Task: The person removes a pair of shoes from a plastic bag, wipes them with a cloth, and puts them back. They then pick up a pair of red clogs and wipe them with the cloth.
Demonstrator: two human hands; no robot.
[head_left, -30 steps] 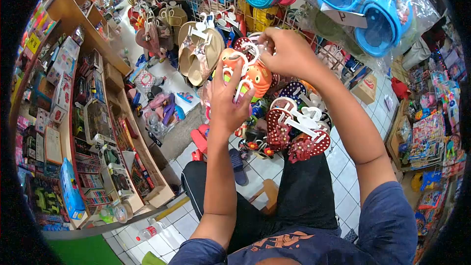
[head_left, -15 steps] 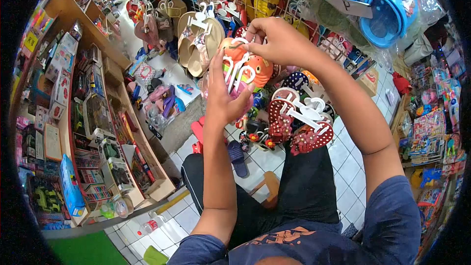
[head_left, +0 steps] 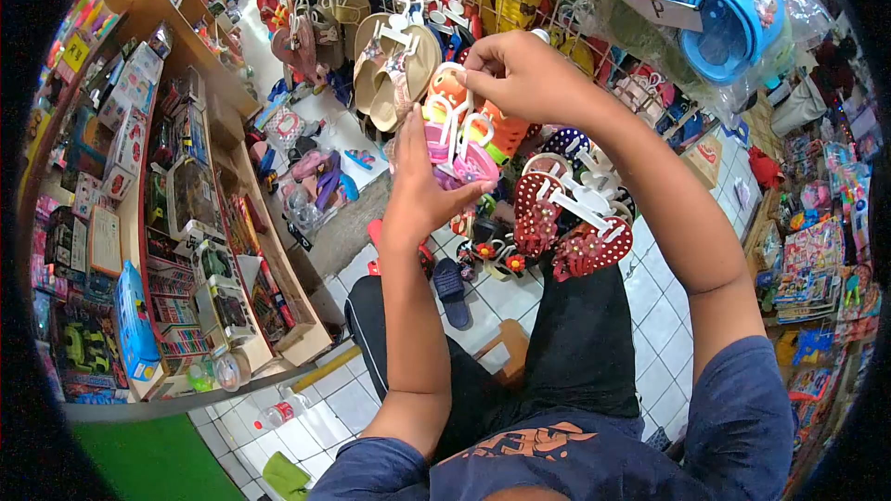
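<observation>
My left hand (head_left: 419, 187) rests along the left side of a pair of pink sandals (head_left: 475, 167), its fingers straight up and its thumb reaching under them. My right hand (head_left: 506, 70) is closed at the top of a white plastic shoe hanger (head_left: 452, 111), fingertips pinched near its hook. Behind the pink pair hang orange and green children's shoes (head_left: 506, 134), partly covered by my right hand. Beige sandals (head_left: 424, 54) hang just left of my hands. Red polka-dot sandals (head_left: 594, 246) on a white hanger sit below right, over my knee.
Blue clogs in plastic (head_left: 724, 32) hang upper right on a wire rack. A wooden shelf (head_left: 278, 315) with boxed toys stands left. Navy slippers (head_left: 452, 292) and a plastic bottle (head_left: 278, 411) lie on the tiled floor. More toys (head_left: 807, 260) line the right side.
The pink sandals have turned so more of them shows, and the orange and green shoes have shifted to the right behind them. Both hands stay nearly in place.
</observation>
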